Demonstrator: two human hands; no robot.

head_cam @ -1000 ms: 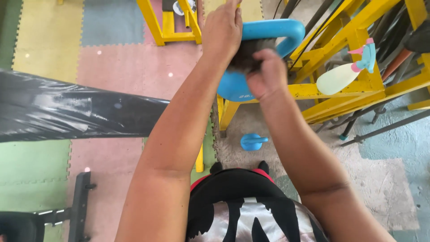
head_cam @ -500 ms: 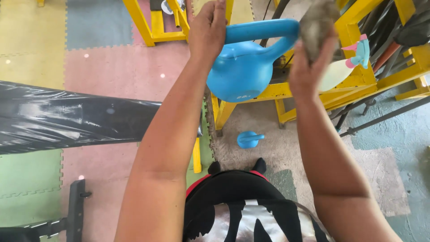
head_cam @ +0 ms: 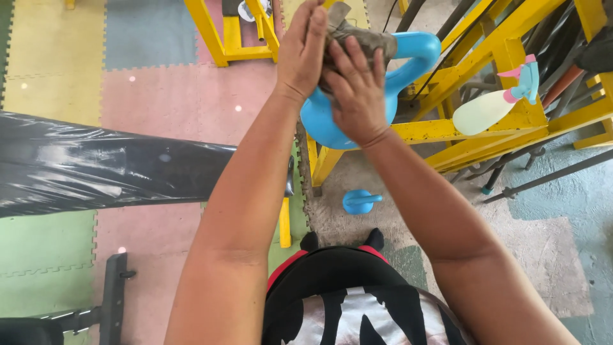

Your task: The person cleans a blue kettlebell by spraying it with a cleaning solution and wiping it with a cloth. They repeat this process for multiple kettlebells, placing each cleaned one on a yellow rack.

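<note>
Blue kettlebell (head_cam: 332, 121) held up, handle rightward.

The floor (head_cam: 159, 96) is covered with interlocking foam mats in pink, yellow, green and grey-blue, giving way to bare concrete (head_cam: 562, 268) on the right. A small blue kettlebell (head_cam: 361, 201) lies on the concrete, near the foot of a yellow metal rack (head_cam: 485, 137).
</note>
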